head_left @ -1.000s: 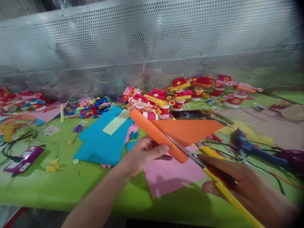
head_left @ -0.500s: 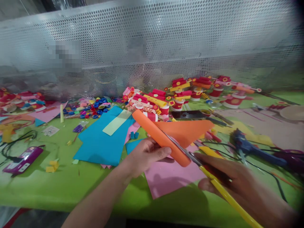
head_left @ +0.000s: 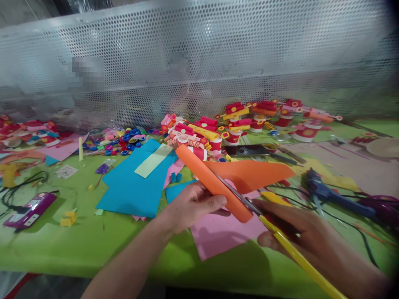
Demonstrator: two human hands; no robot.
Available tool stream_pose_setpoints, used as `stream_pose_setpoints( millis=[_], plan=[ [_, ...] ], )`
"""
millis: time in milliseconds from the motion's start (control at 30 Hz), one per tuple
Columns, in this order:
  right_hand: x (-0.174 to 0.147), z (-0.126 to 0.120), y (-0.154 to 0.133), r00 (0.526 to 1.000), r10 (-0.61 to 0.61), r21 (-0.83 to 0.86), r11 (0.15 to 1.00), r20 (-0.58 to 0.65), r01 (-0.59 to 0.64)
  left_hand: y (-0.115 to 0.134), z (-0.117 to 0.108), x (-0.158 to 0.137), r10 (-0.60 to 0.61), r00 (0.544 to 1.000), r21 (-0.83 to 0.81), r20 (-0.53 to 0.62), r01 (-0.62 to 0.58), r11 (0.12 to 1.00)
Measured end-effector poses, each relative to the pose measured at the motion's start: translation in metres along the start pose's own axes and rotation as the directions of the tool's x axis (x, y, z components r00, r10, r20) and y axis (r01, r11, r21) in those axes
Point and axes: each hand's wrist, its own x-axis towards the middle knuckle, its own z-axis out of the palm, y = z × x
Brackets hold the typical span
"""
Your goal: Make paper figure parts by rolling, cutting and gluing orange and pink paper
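Observation:
My left hand (head_left: 199, 203) is closed on an orange sheet of paper (head_left: 215, 182), thumb on top, with the sheet's near part curled over like a roll. Yellow-handled scissors (head_left: 288, 245) are in my right hand (head_left: 299, 232), its fingers wrapped round the handles. Their blades lie along the curled edge, and an orange flap (head_left: 255, 174) spreads out on the far side. Part of the blades is hidden behind the curl. Beneath my hands lies a pink sheet (head_left: 218, 238). Blue sheets (head_left: 134, 187) with a pale green strip (head_left: 153, 161) on top are left of the orange paper.
Several red, yellow and white paper models (head_left: 235, 124) stand along the perforated metal panel (head_left: 199, 62). A blue glue gun (head_left: 339, 195) with black cables lies at right. On the left are a purple device (head_left: 31, 209), colourful caps (head_left: 131, 137) and yellow scraps (head_left: 68, 218).
The orange flap has swung and stretched farther right, lying flatter. Both hands, the scissors and the curled paper have shifted only slightly.

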Motion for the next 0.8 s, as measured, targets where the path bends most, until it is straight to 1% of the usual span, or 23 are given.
stream_pose_setpoints(
  millis=[100,200,400,533,633,800],
  plan=[
    [-0.002,0.001,0.001,1.0,-0.003,0.016,1.0,0.011,0.002,0.0,0.002,-0.001,0.001,1.0,-0.013,0.016,-0.001,1.0],
    [-0.002,0.002,0.001,0.999,-0.004,0.005,1.0,0.046,0.004,0.001,0.003,-0.003,-0.006,1.0,-0.02,0.009,0.006,1.0],
    [0.001,0.001,0.004,0.997,0.032,-0.014,0.999,0.077,-0.031,0.0,0.003,-0.001,-0.011,1.0,-0.017,0.025,0.011,1.0],
    [0.002,0.002,0.0,0.998,0.031,0.033,0.999,0.064,-0.033,-0.001,0.002,0.0,-0.017,1.0,-0.011,0.022,0.018,1.0],
    [0.005,0.002,-0.006,0.997,0.017,0.075,0.997,0.071,-0.023,-0.002,0.002,-0.001,-0.01,0.999,-0.006,0.045,0.01,1.0],
    [0.008,0.001,-0.008,0.998,0.048,0.084,0.995,0.032,-0.05,0.0,0.003,-0.002,-0.016,0.999,0.007,0.041,0.016,1.0]
  ],
)
